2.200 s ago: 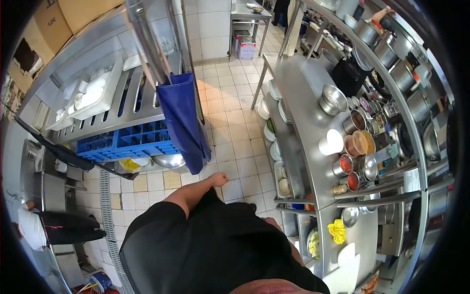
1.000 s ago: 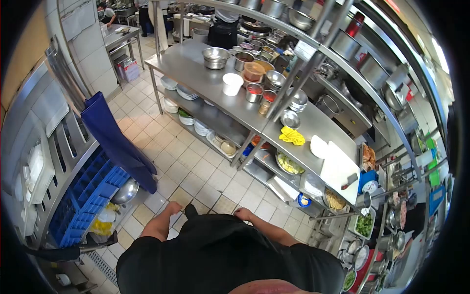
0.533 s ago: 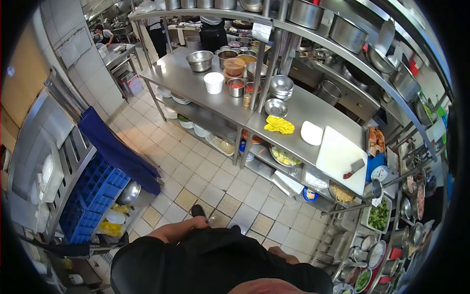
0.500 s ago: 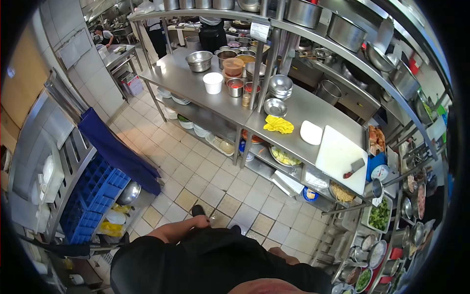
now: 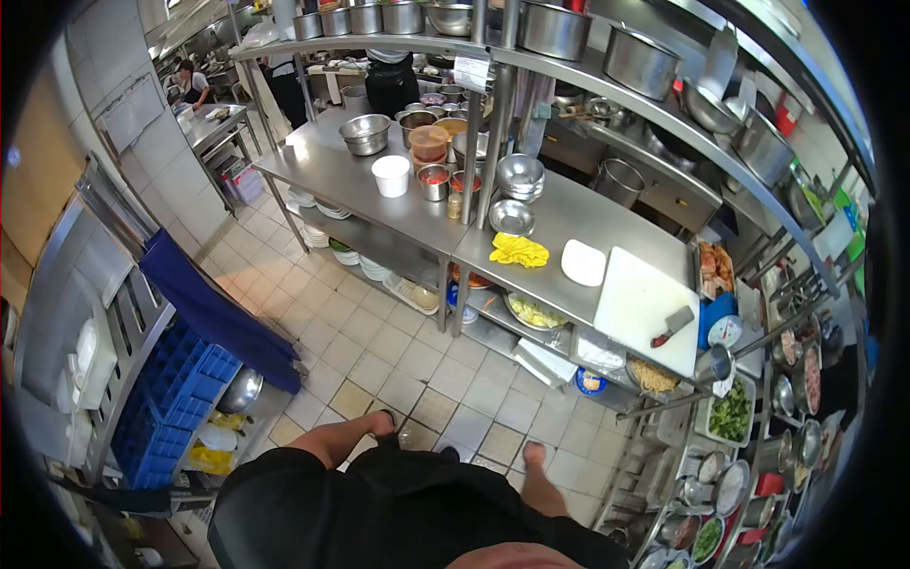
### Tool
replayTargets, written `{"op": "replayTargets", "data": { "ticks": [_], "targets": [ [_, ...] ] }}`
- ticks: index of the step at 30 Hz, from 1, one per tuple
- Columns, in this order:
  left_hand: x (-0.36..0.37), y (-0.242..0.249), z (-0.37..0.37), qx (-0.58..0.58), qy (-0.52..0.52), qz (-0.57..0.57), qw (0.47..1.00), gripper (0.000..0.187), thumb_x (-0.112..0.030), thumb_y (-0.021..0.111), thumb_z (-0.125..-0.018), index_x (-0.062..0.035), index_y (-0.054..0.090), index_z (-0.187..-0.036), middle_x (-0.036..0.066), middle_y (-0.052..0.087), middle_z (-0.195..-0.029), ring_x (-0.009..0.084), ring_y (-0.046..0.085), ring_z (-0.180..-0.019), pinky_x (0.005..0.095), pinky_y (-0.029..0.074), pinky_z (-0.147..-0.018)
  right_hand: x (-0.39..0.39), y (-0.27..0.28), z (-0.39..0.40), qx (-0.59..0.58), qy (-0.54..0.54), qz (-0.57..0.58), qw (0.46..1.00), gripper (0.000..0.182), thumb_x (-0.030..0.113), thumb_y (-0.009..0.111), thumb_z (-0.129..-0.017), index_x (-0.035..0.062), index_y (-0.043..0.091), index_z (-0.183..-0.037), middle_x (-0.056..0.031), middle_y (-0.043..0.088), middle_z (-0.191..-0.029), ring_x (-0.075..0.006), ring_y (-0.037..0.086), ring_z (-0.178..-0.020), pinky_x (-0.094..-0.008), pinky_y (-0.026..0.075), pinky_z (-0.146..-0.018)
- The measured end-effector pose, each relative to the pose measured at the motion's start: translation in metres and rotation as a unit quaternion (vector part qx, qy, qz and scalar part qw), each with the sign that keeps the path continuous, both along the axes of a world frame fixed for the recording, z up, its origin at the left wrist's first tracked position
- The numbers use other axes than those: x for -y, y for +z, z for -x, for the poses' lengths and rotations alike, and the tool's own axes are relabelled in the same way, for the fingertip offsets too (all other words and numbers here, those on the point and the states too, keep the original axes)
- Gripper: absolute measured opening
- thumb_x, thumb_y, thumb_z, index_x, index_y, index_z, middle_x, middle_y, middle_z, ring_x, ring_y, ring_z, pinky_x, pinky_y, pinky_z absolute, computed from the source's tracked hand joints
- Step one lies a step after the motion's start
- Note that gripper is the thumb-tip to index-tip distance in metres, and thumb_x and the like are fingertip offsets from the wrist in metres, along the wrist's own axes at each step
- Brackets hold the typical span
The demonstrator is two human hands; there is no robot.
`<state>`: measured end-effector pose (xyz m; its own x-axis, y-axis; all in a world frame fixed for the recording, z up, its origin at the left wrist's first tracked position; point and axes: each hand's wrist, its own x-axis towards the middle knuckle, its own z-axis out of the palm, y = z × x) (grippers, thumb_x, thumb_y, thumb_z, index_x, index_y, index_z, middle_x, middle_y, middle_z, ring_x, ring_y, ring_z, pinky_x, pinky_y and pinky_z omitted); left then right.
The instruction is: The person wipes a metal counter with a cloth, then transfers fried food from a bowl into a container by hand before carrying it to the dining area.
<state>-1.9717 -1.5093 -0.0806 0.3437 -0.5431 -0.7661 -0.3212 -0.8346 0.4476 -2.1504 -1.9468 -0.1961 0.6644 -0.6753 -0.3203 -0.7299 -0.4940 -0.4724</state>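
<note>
My left hand (image 5: 381, 424) hangs low in front of my black clothing, over the tiled floor, near a dark shoe; its fingers are too small to make out. On the other side, my right hand (image 5: 535, 453) is held out above the tiles, blurred, touching nothing that I can see. Ahead, the steel counter (image 5: 417, 220) bears a yellow cloth (image 5: 518, 250), a white square plate (image 5: 583, 263) and a white cutting board (image 5: 637, 294). A cleaver (image 5: 673, 325) with a red handle lies on the board.
Blue crates (image 5: 190, 379) and a dark blue cloth (image 5: 213, 303) stand at the left. Steel bowls, pots and a white tub (image 5: 391, 175) sit on the counter's far part. Food containers (image 5: 730, 412) line the right. Co-workers (image 5: 194, 85) are in the background.
My right hand has moved forward and away from my body. My left hand has shifted slightly up and left. The counter and its things appear further left in the view.
</note>
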Motion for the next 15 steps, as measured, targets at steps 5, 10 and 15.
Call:
{"op": "replayTargets", "data": {
  "ticks": [5,10,15],
  "targets": [
    [0.008,0.003,-0.007,0.040,0.080,0.041,0.995,0.037,-0.038,0.050,-0.074,-0.0051,0.064,-0.082,0.015,0.062,-0.082,0.0281,0.058,-0.078,0.0376,0.045,-0.069,-0.091,0.054,-0.030,-0.103,0.298,-0.356,0.880,0.029,0.028,0.046,-0.078,0.0044,0.058,-0.090,-0.0141,0.060,-0.083,-0.0290,0.056,-0.077,-0.0397,0.042,-0.068],
    [-0.010,-0.015,-0.022,0.016,0.084,0.063,0.994,0.032,-0.035,0.052,-0.072,-0.0101,0.064,-0.088,0.012,0.063,-0.084,0.0257,0.059,-0.077,0.0362,0.045,-0.071,-0.136,0.056,-0.080,-0.141,0.509,-0.206,0.824,0.040,0.040,0.049,-0.077,0.0060,0.062,-0.095,-0.0146,0.061,-0.089,-0.0304,0.058,-0.084,-0.0397,0.045,-0.075],
    [-0.069,-0.026,-0.045,0.049,0.050,0.077,0.995,0.035,-0.038,0.051,-0.071,-0.0084,0.065,-0.084,0.013,0.063,-0.084,0.0276,0.060,-0.078,0.0388,0.045,-0.070,-0.113,0.044,-0.101,-0.142,0.317,-0.245,0.905,0.035,0.035,0.051,-0.077,0.0050,0.060,-0.092,-0.0102,0.063,-0.083,-0.0218,0.060,-0.065,-0.0362,0.045,-0.055]
  ]
}}
